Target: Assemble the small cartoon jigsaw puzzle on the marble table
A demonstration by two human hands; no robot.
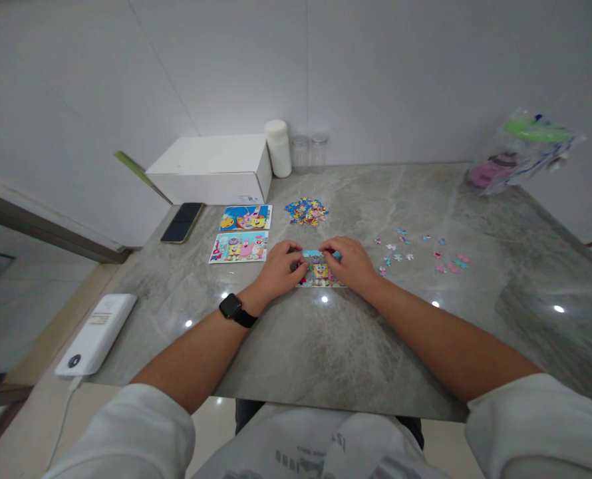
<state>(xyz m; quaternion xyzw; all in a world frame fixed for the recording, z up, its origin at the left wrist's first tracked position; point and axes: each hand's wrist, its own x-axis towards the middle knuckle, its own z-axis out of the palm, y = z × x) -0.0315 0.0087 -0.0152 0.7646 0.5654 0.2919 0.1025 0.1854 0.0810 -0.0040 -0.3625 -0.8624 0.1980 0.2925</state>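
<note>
The person near me wears a loose, pale shirt [320, 426], its wide sleeves [141, 426] ending in soft folds about the elbows. Dark grey print [306, 459] marks the front, though it's too blurred to read with confidence. A black watch [231, 306], squarish with rounded corners, sits on a black band [246, 319] around the left wrist [257, 299]. Dark legwear [247, 407] peeks out beside the shirt.
</note>
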